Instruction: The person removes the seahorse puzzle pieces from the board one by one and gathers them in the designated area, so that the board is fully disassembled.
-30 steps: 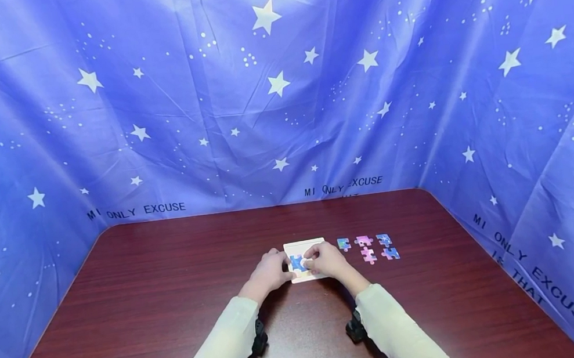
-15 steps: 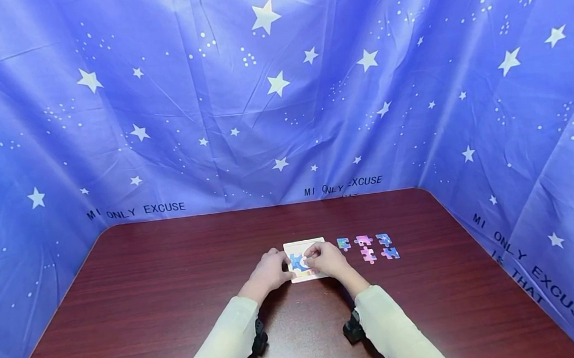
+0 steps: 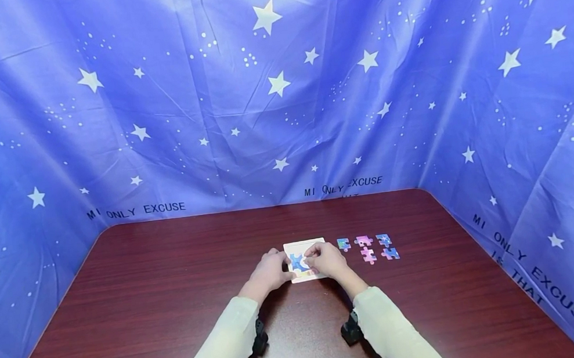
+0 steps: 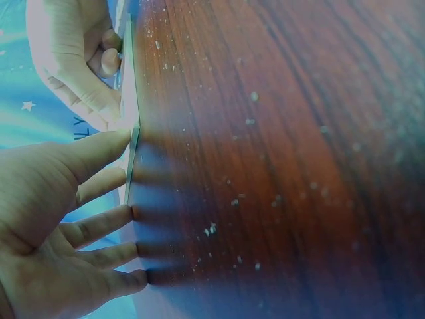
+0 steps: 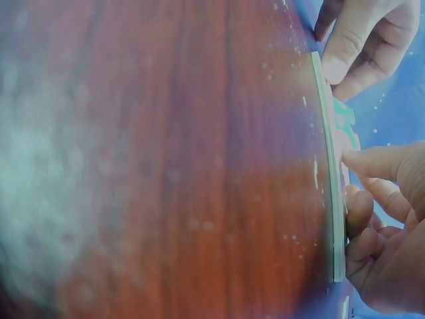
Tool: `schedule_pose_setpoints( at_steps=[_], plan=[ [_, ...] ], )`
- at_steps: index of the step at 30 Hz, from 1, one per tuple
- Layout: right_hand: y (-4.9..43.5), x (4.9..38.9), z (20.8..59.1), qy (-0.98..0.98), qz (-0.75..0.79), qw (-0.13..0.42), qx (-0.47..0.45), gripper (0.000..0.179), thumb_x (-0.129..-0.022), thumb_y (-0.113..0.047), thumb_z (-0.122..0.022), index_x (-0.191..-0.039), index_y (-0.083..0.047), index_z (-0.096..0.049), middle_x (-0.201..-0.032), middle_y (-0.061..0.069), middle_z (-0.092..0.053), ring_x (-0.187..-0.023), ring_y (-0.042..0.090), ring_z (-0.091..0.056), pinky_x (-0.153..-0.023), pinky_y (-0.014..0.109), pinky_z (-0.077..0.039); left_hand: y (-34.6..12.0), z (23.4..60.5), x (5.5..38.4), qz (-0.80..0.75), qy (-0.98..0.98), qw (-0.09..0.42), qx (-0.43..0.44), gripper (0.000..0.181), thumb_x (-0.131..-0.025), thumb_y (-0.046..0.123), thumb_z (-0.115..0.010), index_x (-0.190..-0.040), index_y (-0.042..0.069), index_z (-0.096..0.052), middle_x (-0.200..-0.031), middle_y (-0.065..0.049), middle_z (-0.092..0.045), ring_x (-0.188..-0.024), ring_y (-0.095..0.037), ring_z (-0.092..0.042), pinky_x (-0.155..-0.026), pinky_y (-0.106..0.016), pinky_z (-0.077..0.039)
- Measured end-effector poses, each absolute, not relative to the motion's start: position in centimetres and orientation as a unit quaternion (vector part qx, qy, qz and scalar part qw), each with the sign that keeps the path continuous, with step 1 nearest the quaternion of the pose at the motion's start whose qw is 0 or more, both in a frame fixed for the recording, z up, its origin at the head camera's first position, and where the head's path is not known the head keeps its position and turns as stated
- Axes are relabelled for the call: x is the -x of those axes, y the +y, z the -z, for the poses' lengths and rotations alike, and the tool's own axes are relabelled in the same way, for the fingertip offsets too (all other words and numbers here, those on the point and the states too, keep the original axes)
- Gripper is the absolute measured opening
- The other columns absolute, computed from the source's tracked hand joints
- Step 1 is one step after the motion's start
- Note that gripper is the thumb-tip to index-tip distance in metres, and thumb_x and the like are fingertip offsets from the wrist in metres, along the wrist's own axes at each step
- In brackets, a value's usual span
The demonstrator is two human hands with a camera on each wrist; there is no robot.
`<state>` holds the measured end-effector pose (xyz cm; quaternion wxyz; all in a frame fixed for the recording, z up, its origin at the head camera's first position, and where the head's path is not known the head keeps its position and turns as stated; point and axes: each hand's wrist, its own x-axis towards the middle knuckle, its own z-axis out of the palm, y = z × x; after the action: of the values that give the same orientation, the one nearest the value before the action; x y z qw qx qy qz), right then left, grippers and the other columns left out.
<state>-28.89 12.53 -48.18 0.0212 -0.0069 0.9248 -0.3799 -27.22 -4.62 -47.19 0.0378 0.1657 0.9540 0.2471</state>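
Observation:
A white puzzle tray point(image 3: 304, 243) lies on the table with blue puzzle pieces point(image 3: 295, 260) in its left part. My left hand point(image 3: 270, 271) rests at the tray's left side, its thumb at the near left corner. In the left wrist view the fingers point(image 4: 99, 226) are straight and spread, their tips down at the table. My right hand point(image 3: 329, 260) is over the tray's right part, thumb and forefinger close together, pinching a puzzle piece mostly hidden by the fingers. The right wrist view shows the right thumb point(image 5: 375, 159) right at the tray's near edge.
Several loose blue and pink puzzle pieces point(image 3: 368, 254) lie right of the tray in two rows. A dark red wooden table point(image 3: 172, 284) carries everything. Behind it and at both sides hangs a blue star-patterned curtain point(image 3: 236, 91).
The blue pieces in the tray have shifted a little under my right fingers, and more of the tray's coloured lower part shows. My right wrist has moved slightly left; my left hand stays in place.

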Motion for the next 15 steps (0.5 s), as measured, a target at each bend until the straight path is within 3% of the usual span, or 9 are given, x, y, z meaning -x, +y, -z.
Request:
schedule_pose_setpoints(
  at_steps=[15],
  plan=[
    [12.26,28.96,48.36,0.925,0.378,0.023,-0.012,0.008,-0.08,-0.022,-0.071,-0.086,-0.016,-0.072,-0.068,-0.007,-0.065,-0.051,0.004,-0.059,-0.061,0.025,-0.038,-4.61,47.17,27.19,-0.241,0.955,0.033,-0.167,0.029,-0.078,0.025,-0.075,-0.098,0.006,-0.064,-0.101,-0.01,-0.056,-0.1,-0.032,-0.054,-0.089,-0.041,-0.046]
  ],
)
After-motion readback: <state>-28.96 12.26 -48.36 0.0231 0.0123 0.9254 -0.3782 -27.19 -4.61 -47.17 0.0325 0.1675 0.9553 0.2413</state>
